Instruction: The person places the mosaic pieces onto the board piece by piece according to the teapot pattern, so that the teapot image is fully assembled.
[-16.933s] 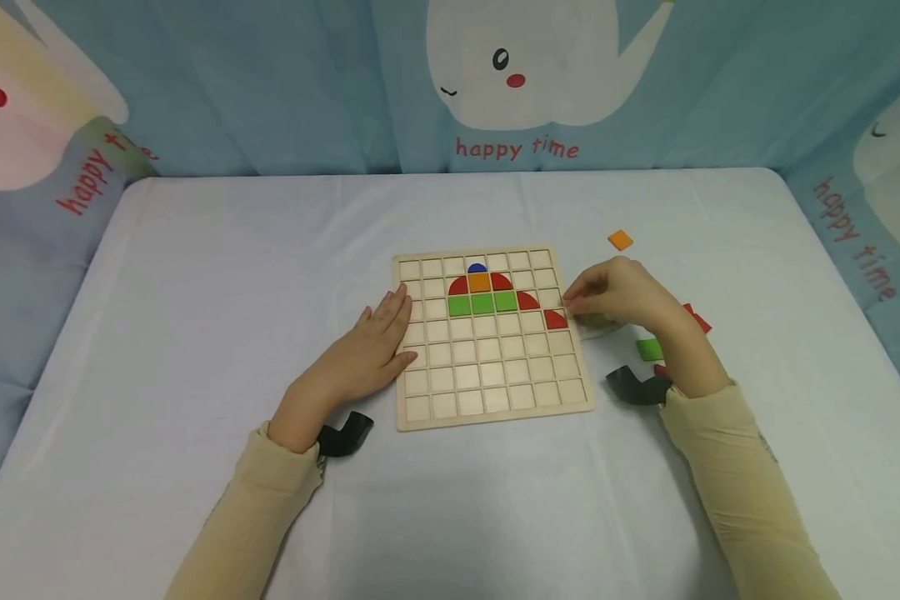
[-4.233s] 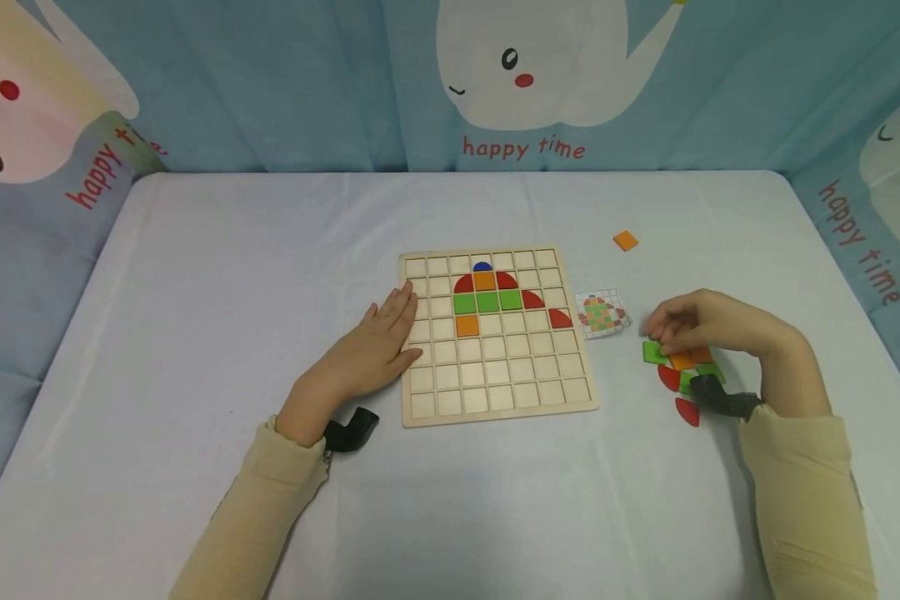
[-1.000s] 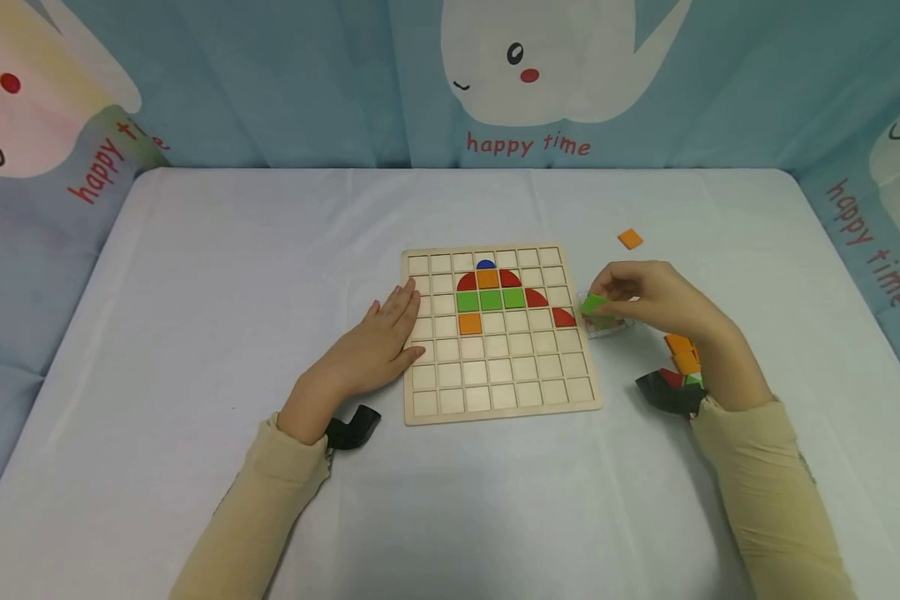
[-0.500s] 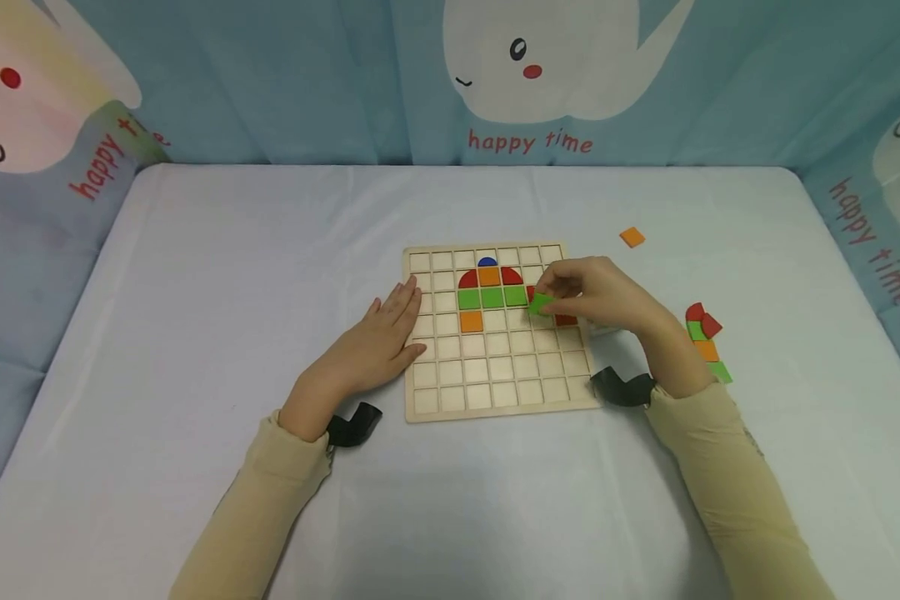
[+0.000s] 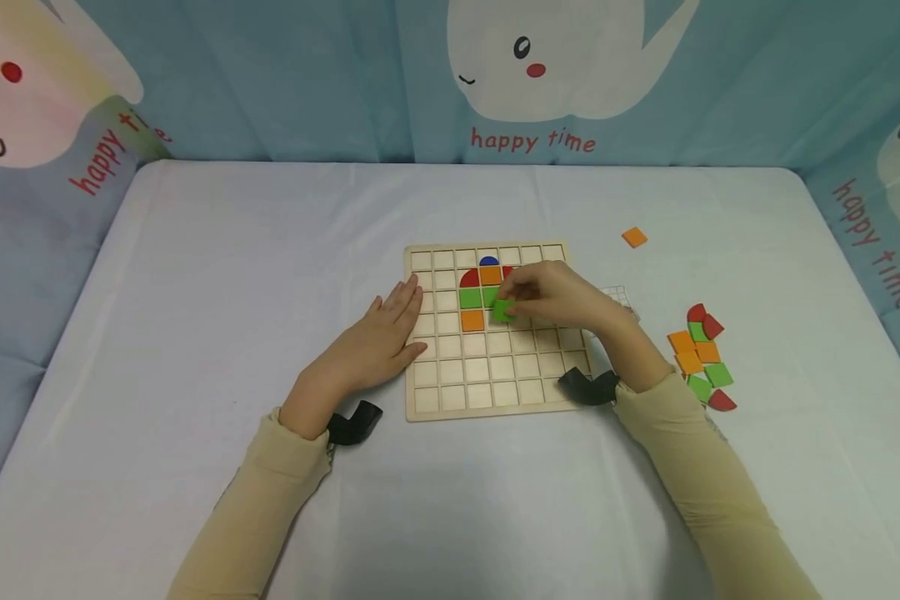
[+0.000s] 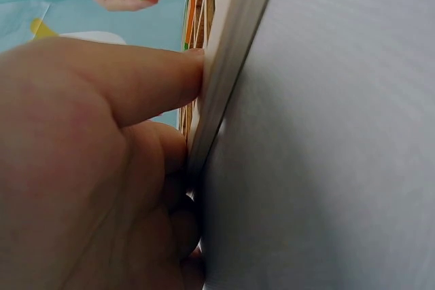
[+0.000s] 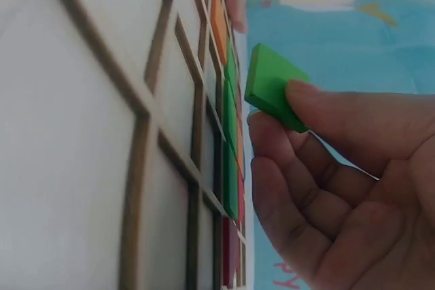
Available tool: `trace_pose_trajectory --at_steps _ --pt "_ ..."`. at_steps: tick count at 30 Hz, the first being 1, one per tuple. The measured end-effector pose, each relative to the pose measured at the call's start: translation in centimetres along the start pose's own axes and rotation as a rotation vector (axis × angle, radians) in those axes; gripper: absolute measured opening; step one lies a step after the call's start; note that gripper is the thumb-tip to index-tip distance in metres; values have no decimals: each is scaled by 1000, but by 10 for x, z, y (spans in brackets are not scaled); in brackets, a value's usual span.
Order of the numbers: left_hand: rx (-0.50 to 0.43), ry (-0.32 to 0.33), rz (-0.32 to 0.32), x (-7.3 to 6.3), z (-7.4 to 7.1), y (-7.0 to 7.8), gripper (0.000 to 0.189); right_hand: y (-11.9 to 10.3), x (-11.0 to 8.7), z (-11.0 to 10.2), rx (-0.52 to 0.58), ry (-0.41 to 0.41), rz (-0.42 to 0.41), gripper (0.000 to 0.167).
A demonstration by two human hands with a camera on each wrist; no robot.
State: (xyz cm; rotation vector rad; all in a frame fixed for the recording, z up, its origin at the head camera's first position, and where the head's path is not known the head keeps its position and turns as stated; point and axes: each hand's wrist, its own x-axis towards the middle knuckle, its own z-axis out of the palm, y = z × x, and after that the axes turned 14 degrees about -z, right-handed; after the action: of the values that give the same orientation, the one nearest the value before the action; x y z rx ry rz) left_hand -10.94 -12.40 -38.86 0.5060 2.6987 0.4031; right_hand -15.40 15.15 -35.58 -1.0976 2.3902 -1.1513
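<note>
A wooden grid board lies on the white table. My right hand pinches a green square tile between thumb and fingers, just above the board's middle cells. Under and behind that hand, part of the laid pattern is hidden. Still visible in the cells are a blue half-round tile, a red quarter-round tile, an orange tile with green tiles below it, and a lower orange tile. My left hand rests at the board's left edge, fingers straight, thumb on the rim.
Right of the board lies a loose group of orange, green and red tiles. A lone orange tile sits farther back. A printed pattern card shows partly behind my right forearm. A curtain hangs behind the table.
My right hand took a green tile from the group and carried it left, past the card and over the board. Earlier, a lower orange tile appeared on the board. My left hand stays put.
</note>
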Motion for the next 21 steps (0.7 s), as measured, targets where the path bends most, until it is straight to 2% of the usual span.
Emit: trace_pose_trajectory --at_steps 8,21 --pt "-7 -9 -8 -1 -1 0 72 3 5 8 15 -42 19 11" --pt "-6 -9 -4 -2 -4 2 72 1 4 8 -13 10 83 7"
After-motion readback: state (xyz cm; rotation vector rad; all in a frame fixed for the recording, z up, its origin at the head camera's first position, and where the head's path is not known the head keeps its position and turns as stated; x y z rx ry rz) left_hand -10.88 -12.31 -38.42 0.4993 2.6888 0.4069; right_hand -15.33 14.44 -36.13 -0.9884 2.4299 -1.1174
